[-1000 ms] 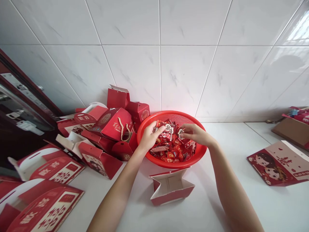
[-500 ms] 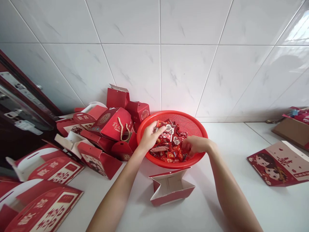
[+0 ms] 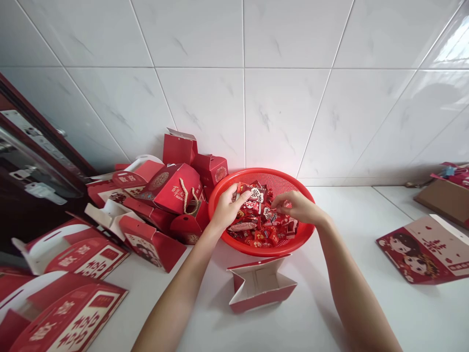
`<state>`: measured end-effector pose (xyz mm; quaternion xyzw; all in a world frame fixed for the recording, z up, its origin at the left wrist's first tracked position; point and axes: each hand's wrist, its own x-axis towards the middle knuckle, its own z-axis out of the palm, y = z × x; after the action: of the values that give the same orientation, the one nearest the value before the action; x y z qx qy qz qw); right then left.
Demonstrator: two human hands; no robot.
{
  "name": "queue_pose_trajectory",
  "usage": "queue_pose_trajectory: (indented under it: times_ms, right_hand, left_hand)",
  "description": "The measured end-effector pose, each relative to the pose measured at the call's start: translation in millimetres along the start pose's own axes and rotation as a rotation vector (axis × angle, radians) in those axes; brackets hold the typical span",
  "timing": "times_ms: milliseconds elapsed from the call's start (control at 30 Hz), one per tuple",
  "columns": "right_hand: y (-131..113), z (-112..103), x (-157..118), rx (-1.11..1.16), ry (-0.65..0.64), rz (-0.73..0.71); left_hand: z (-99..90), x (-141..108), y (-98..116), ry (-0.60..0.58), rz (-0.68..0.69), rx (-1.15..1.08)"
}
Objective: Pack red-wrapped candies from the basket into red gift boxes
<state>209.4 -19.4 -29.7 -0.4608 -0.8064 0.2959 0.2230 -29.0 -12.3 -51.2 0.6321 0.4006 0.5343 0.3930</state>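
Note:
A red plastic basket (image 3: 309,234) holds many wrapped candies (image 3: 267,234) in red packaging. My left hand (image 3: 227,208) is over its left side, thumb on top, closed on several wrapped candies (image 3: 257,194) with dark lettering on white labels. My right hand (image 3: 298,208) reaches in from the right, its fingers pinched together at the candies near the middle; whatever is between the fingertips is hidden. Directly in front of the basket stands an open red paper box (image 3: 262,288), its pale inside showing and no candy visible in it.
Red gift boxes (image 3: 176,188) are piled against the tiled wall on the left, with larger handled boxes (image 3: 73,313) nearer to me. At right lies a red and pink box (image 3: 421,252) with cartoon figures. Behind it is a brown carton (image 3: 443,200).
My right hand has moved up and left within the basket, from the right-hand candies towards the middle. My left hand stays in place with its candies.

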Motion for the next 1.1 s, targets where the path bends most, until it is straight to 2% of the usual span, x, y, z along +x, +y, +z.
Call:
queue_pose_trajectory:
  times_ms: [67, 167, 267, 400, 500, 633, 800, 900, 1100]
  right_hand:
    - [-0.6, 0.4, 1.4, 0.095, 0.160, -0.075]
    - [-2.3, 5.3, 5.3, 0.186, 0.294, -0.092]
    - [-3.6, 10.2, 8.3, 0.168, 0.309, -0.067]
    - [-3.6, 10.4, 8.6, 0.000, 0.268, -0.022]
    - [-3.2, 9.2, 8.2, -0.117, 0.192, 0.080]
    - [-4.5, 11.7, 8.1, -0.291, -0.005, 0.236]
    - [-5.3, 16.3, 8.4, -0.359, -0.237, 0.289]
    - [-3.7, 17.3, 8.8, -0.367, -0.287, 0.317]
    - [-2.9, 15.8, 7.3, -0.281, -0.381, 0.349]
  left_hand:
    - [-0.2, 0.0, -1.0, 0.001, -0.015, -0.012]
    - [0.4, 0.1, -2.7, 0.023, -0.031, -0.056]
    - [1.2, 0.4, -4.6, 0.074, -0.050, -0.125]
    - [0.9, 1.0, -6.9, 0.129, -0.070, -0.164]
    - [0.6, 1.0, -7.0, 0.133, -0.061, -0.159]
    - [1.4, 0.1, -4.8, 0.146, -0.064, -0.181]
    - [-0.1, 2.2, -0.1, 0.318, -0.127, -0.327]
    - [-2.5, 4.8, 3.0, 0.395, -0.187, -0.435]
    - [-3.6, 5.8, 4.8, 0.407, -0.210, -0.469]
